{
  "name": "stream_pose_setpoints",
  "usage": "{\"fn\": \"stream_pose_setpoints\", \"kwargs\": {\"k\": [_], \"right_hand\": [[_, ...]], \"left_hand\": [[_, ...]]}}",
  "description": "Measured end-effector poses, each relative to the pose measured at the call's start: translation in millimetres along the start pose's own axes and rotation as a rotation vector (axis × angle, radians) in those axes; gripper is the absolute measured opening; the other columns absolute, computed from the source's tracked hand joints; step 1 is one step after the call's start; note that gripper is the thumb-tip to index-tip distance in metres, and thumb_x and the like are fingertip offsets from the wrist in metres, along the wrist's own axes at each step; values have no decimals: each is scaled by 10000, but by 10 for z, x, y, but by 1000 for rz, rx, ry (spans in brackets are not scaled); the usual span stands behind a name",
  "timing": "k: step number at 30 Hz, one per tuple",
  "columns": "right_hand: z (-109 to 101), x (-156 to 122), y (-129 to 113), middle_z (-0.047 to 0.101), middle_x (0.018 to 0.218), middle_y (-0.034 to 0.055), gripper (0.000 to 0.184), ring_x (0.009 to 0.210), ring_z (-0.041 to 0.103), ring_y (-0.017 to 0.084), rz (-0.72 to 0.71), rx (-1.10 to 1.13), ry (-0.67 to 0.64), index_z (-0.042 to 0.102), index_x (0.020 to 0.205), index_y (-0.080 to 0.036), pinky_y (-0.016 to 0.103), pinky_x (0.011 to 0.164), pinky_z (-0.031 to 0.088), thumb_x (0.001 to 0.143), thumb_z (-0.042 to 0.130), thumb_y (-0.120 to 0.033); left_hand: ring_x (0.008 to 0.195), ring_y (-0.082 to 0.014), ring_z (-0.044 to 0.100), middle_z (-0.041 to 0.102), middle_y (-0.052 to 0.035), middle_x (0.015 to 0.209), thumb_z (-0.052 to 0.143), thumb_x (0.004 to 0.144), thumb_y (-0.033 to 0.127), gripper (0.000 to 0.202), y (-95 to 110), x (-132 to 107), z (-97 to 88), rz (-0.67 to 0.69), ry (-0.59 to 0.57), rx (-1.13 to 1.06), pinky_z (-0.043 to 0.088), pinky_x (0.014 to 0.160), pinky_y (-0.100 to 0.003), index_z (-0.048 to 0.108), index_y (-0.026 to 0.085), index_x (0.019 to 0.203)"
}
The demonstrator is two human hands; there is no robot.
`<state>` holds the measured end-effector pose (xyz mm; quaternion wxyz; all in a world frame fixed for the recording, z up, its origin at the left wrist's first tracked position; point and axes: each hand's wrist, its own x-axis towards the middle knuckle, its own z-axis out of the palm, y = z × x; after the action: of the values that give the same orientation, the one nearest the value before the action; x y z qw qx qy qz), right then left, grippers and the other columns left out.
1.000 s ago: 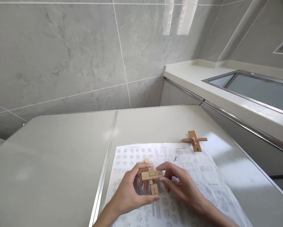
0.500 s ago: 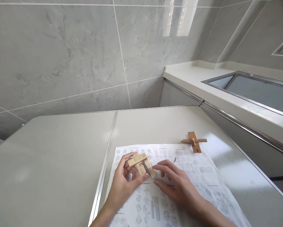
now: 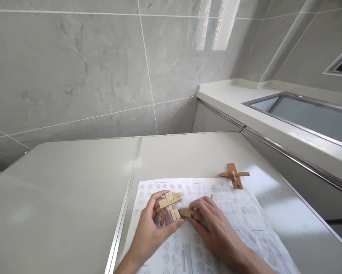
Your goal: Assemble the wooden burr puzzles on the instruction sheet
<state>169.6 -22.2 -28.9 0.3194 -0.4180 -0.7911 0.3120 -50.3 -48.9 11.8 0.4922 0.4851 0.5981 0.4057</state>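
My left hand [image 3: 154, 220] is closed on interlocked wooden puzzle pieces [image 3: 170, 201], light in colour and joined in a cross shape. The thumb presses at the lower end and the fingers curl behind. In my right hand [image 3: 212, 220], a single notched wooden puzzle piece [image 3: 188, 214] is pinched between thumb and fingers. Its left end is close beside the joined pieces; whether they touch I cannot tell. Under both hands lies a printed instruction sheet [image 3: 173, 247] with small diagrams.
A browner wooden cross assembly [image 3: 235, 176], marked 2, lies at the sheet's upper right edge. The pale folding table [image 3: 82, 190] has a metal seam [image 3: 128, 194] left of the sheet. Behind is a tiled wall [image 3: 102, 68]; a white counter [image 3: 222, 91] with a sink stands at right.
My right hand has drawn one wooden piece away from the joined pieces and turned it more level. My left hand keeps its hold on the rest. The view has tilted up slightly.
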Motion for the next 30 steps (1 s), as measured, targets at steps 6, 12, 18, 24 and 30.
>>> {"fn": "stream_pose_setpoints", "kwargs": {"k": [6, 12, 18, 24, 30], "right_hand": [[-89, 40, 14, 640, 980, 37, 318, 879, 630, 228, 104, 219, 22, 604, 1322, -287, 356, 771, 551, 1013, 591, -214], [-193, 94, -89, 681, 978, 43, 136, 812, 648, 194, 187, 436, -21, 665, 1118, -240, 330, 751, 555, 1056, 589, -334], [-116, 65, -44, 694, 1060, 75, 124, 873, 669, 209, 58, 340, 14, 715, 1125, -258, 325, 746, 573, 1028, 642, -278], [-43, 7, 2, 708, 920, 37, 210, 705, 651, 172, -81, 140, -10, 725, 1213, -285, 282, 637, 542, 1053, 599, -236], [-26, -23, -1, 772, 918, 22, 176, 646, 677, 157, -105, 69, 20, 641, 1219, -248, 272, 631, 543, 1062, 565, -220]], "left_hand": [[672, -163, 466, 507, 51, 733, 878, 796, 460, 667, 14, -13, 19, 12, 14, 38, 442, 670, -291, 580, 271, 1362], [647, -158, 468, 489, 63, 694, 869, 814, 461, 660, -36, 3, -9, 26, -33, 136, 460, 639, -275, 587, 278, 1383], [682, -170, 554, 630, 7, 857, 849, 835, 497, 679, -91, 5, -6, 48, -125, 206, 491, 619, -276, 549, 306, 1413], [710, -173, 585, 623, 16, 852, 848, 846, 439, 598, -66, -21, 21, 127, -153, 247, 531, 654, -287, 579, 308, 1364], [664, -154, 574, 644, 29, 829, 847, 832, 371, 583, -106, -18, -7, 218, -172, 304, 523, 616, -271, 587, 311, 1350]]}}
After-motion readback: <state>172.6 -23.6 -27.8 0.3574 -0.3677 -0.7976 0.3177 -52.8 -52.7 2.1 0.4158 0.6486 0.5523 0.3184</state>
